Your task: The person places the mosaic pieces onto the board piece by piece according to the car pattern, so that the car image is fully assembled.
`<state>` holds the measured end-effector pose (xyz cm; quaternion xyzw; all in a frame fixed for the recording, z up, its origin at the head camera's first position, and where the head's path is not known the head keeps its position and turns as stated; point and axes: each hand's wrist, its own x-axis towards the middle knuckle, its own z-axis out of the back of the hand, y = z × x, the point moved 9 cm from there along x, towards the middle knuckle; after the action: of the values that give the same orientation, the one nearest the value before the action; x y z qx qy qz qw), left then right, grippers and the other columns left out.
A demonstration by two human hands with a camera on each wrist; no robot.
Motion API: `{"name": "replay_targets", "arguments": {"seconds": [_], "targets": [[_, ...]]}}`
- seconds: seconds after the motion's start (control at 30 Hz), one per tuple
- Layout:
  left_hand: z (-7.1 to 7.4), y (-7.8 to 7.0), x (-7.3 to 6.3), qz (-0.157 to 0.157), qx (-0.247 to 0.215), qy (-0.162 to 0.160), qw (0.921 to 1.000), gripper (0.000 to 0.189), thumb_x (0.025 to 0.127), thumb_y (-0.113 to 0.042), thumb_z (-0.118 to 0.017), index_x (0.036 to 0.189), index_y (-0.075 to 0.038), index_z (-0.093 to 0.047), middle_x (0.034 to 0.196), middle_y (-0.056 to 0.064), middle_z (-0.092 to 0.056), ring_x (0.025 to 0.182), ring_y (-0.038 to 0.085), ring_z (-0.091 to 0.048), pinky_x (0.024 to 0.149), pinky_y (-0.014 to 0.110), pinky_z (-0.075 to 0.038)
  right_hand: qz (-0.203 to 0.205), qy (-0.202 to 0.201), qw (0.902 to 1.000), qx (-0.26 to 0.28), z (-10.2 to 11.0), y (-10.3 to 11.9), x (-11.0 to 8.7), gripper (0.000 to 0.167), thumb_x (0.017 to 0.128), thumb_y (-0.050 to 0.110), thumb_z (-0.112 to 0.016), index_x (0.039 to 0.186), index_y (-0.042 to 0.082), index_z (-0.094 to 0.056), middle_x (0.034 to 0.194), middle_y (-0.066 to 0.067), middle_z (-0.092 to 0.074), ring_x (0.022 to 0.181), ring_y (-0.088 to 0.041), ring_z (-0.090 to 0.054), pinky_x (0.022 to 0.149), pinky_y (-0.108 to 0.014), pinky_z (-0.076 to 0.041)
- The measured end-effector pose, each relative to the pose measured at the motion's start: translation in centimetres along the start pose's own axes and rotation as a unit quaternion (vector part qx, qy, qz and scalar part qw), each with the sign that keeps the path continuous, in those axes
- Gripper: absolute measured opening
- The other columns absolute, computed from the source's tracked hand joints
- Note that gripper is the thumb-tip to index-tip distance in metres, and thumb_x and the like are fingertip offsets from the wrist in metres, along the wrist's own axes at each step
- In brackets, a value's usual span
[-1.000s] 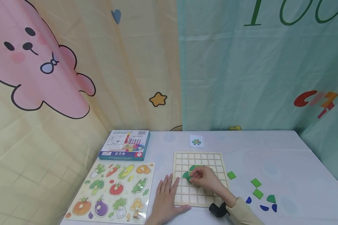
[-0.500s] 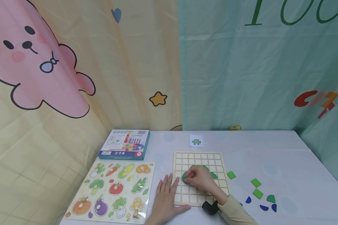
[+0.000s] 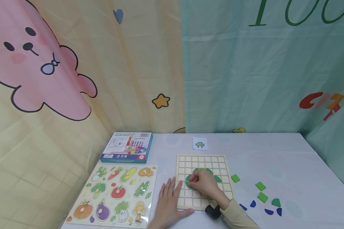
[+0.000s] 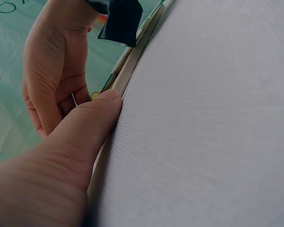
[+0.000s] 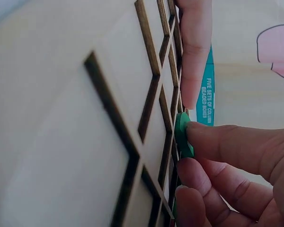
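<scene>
A wooden grid board [image 3: 186, 202] lies on the table with green pieces in its squares. My right hand [image 3: 204, 183] pinches a green rounded piece [image 5: 182, 135] at the board's left-centre squares, thumb and fingertips on it. Beyond that hand a green quarter-round piece [image 3: 217, 178] sits in the grid, and more green pieces [image 3: 208, 170] show along the row above. The hand hides the middle of the pattern. My left hand [image 3: 169, 202] rests spread over the board's left edge, and its thumb [image 4: 97, 111] touches the near edge.
Right of the board lie green squares [image 3: 260, 186], a green quarter-round [image 3: 275, 202] and several blue pieces [image 3: 268, 211]. A pattern card [image 3: 200, 144] lies behind the board. At left are a vegetable puzzle [image 3: 126, 194] and a box [image 3: 127, 148].
My right hand has shifted slightly left with the green piece, which now sits lower-left in the grid. A green quarter-round on the right and another blue piece have come into view. My left hand stays put.
</scene>
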<state>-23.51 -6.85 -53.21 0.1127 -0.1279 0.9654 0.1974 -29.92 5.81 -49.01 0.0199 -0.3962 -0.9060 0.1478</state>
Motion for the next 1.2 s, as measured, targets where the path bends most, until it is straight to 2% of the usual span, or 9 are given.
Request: {"name": "replay_targets", "arguments": {"seconds": [0.13, 0.33, 0.73, 0.9, 1.03, 1.2], "targets": [[0.0, -0.1, 0.0, -0.003, 0.001, -0.004, 1.0, 0.104, 0.074, -0.085, -0.039, 0.149, -0.013, -0.031, 0.153, 0.015, -0.023, 0.141, 0.031, -0.015, 0.112, 0.044, -0.006, 0.003, -0.004, 1.0, -0.006, 0.1, 0.1, -0.1, 0.013, 0.074, 0.012, -0.079, 0.074, 0.014, -0.066, 0.063, 0.01, -0.053, 0.057, -0.007, -0.049, 0.05, -0.021, -0.043], [-0.2, 0.0, 0.0, 0.004, -0.007, 0.011, 0.9999, 0.104, 0.073, -0.085, -0.039, 0.149, -0.014, -0.029, 0.154, 0.015, -0.022, 0.142, 0.03, -0.012, 0.112, 0.045, -0.006, -0.005, -0.007, 0.9996, -0.028, 0.2, 0.1, -0.2, 0.019, 0.068, 0.015, -0.084, 0.074, 0.015, -0.066, 0.063, 0.011, -0.052, 0.056, -0.007, -0.047, 0.05, -0.021, -0.041], [0.0, -0.1, 0.0, -0.002, -0.001, -0.003, 1.0, 0.104, 0.074, -0.085, -0.039, 0.149, -0.013, -0.031, 0.153, 0.015, -0.024, 0.141, 0.031, -0.015, 0.112, 0.044, -0.007, -0.012, -0.009, 0.9993, -0.035, 0.3, 0.2, -0.3, 0.02, 0.07, 0.014, -0.083, 0.071, 0.015, -0.063, 0.061, 0.01, -0.051, 0.054, -0.008, -0.046, 0.048, -0.021, -0.038], [-0.1, 0.1, 0.1, 0.002, -0.002, 0.001, 1.0, 0.104, 0.074, -0.085, -0.039, 0.149, -0.014, -0.03, 0.153, 0.015, -0.023, 0.141, 0.03, -0.014, 0.112, 0.044, -0.006, -0.007, -0.007, 0.9993, -0.036, 0.4, 0.3, -0.3, 0.02, 0.071, 0.015, -0.082, 0.071, 0.016, -0.062, 0.061, 0.01, -0.051, 0.054, -0.007, -0.046, 0.047, -0.022, -0.038], [-0.3, 0.2, 0.2, 0.011, -0.009, 0.012, 0.9998, 0.105, 0.073, -0.086, -0.039, 0.15, -0.015, -0.029, 0.154, 0.014, -0.022, 0.142, 0.03, -0.013, 0.113, 0.045, -0.008, -0.01, -0.007, 0.9997, -0.022, 1.3, 0.0, -0.8, 0.017, 0.074, 0.017, -0.08, 0.072, 0.017, -0.063, 0.063, 0.01, -0.052, 0.056, -0.008, -0.047, 0.049, -0.023, -0.04], [-0.4, 0.2, 0.1, 0.02, -0.017, 0.026, 0.9993, 0.106, 0.071, -0.086, -0.04, 0.15, -0.016, -0.029, 0.154, 0.014, -0.022, 0.142, 0.03, -0.012, 0.113, 0.048, -0.01, -0.031, -0.022, 0.9993, 0.003, 4.0, -1.2, -1.8, 0.014, 0.076, 0.018, -0.079, 0.075, 0.015, -0.066, 0.066, 0.009, -0.055, 0.06, -0.01, -0.049, 0.053, -0.026, -0.043]]}}
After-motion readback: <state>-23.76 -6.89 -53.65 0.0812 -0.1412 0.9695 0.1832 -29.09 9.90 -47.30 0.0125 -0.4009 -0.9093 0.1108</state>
